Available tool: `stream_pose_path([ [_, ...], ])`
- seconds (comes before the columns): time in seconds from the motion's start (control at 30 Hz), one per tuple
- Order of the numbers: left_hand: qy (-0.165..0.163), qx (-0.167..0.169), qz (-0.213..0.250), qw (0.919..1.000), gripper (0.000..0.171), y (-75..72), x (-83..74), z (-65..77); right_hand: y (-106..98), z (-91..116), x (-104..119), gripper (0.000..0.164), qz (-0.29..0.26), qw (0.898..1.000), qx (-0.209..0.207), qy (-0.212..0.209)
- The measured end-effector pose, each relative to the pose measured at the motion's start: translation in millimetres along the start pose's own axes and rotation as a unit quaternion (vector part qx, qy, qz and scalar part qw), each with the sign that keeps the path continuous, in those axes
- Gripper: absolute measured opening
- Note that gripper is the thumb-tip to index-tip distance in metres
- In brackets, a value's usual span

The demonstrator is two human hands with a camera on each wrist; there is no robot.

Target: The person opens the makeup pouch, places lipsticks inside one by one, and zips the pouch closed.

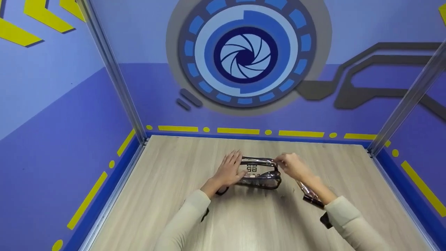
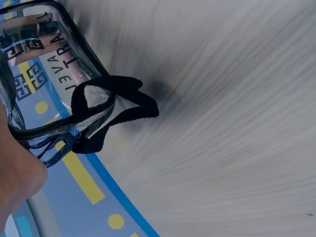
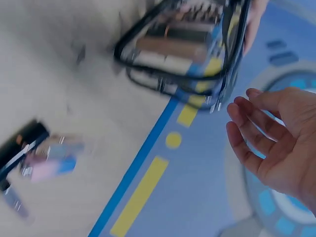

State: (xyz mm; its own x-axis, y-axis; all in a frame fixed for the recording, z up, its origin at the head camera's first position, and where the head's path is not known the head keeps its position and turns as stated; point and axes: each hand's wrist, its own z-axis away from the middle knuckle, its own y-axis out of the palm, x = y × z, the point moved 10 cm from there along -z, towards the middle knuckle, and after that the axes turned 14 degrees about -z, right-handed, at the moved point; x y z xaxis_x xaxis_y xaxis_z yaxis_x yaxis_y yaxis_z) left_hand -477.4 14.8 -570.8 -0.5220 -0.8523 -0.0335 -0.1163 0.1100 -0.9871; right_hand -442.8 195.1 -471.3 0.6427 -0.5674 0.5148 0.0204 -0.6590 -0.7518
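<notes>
A clear cosmetic bag (image 1: 266, 187) with black trim lies on the table; dark and pinkish cosmetics (image 3: 170, 48) show through its plastic. My left hand (image 1: 228, 170) holds the bag's left end, fingers at the far side and thumb towards the near side. Most of that hand falls outside the left wrist view. A black strap loop (image 2: 133, 94) sticks out from the bag's end. By the bag's far right corner is my right hand (image 1: 292, 166). In the right wrist view its fingers (image 3: 247, 150) are loosely bent, with a small gap to the bag and nothing held.
Right of the bag, partly beneath my right forearm, lie a black tube (image 1: 313, 201) and other small cosmetics, including a pink-and-blue piece (image 3: 52, 168). Blue printed panels (image 1: 226, 118) and metal posts (image 1: 115, 69) bound the wooden table (image 1: 251, 223) at the back and sides.
</notes>
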Motion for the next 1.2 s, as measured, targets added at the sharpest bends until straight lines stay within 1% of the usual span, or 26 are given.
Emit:
stream_pose_path([
  [0.1,-0.001,0.0,0.005,1.0,0.076,0.6,1.1,-0.1,-17.9,8.4,-13.6,0.014,-0.003,1.0,-0.019,-0.013],
  [0.17,0.0,0.002,0.009,1.0,0.076,1.1,1.5,-0.1,-27.4,16.7,-26.3,0.013,0.005,1.0,-0.019,0.001],
  [0.23,0.001,0.003,0.006,1.0,0.077,1.0,2.2,-0.3,-34.1,27.2,-43.8,0.011,0.018,0.999,-0.008,0.04],
  [0.3,0.003,0.0,0.003,1.0,0.077,-0.5,2.9,-0.5,-38.2,40.0,-64.7,0.011,0.03,0.995,0.016,0.095],
  [0.4,0.005,-0.008,0.003,1.0,0.078,-4.3,3.3,-0.5,-40.4,63.2,-96.9,0.017,0.037,0.981,0.062,0.178],
  [0.47,0.006,-0.013,0.002,0.9999,0.078,-5.6,3.3,-0.4,-40.6,79.8,-114.5,0.022,0.031,0.971,0.088,0.219],
  [0.53,0.008,-0.014,0.003,0.9999,0.078,-5.4,2.8,-0.5,-41.2,96.7,-128.6,0.026,0.027,0.962,0.106,0.252],
  [0.67,0.012,-0.011,0.007,0.9999,0.077,-1.4,1.6,0.0,-39.9,125.5,-148.8,0.032,0.025,0.948,0.127,0.292],
  [0.77,0.009,-0.012,0.012,0.9998,0.076,-1.0,1.6,1.4,-38.8,139.1,-158.7,0.035,0.024,0.941,0.131,0.311],
  [0.87,0.005,-0.016,0.014,0.9998,0.077,-1.7,2.6,2.1,-39.4,147.5,-164.2,0.034,0.02,0.939,0.125,0.321],
  [1.03,0.008,-0.019,0.013,0.9997,0.077,-1.2,2.3,0.7,-40.4,155.9,-166.9,0.031,0.006,0.941,0.115,0.317],
  [1.13,0.012,-0.02,0.014,0.9996,0.077,-2.4,0.6,2.0,-40.7,158.4,-166.2,0.029,0.004,0.946,0.097,0.31],
  [1.2,0.015,-0.019,0.013,0.9996,0.078,-3.3,-0.6,3.3,-40.2,160.6,-167.4,0.029,0.006,0.945,0.085,0.315],
])
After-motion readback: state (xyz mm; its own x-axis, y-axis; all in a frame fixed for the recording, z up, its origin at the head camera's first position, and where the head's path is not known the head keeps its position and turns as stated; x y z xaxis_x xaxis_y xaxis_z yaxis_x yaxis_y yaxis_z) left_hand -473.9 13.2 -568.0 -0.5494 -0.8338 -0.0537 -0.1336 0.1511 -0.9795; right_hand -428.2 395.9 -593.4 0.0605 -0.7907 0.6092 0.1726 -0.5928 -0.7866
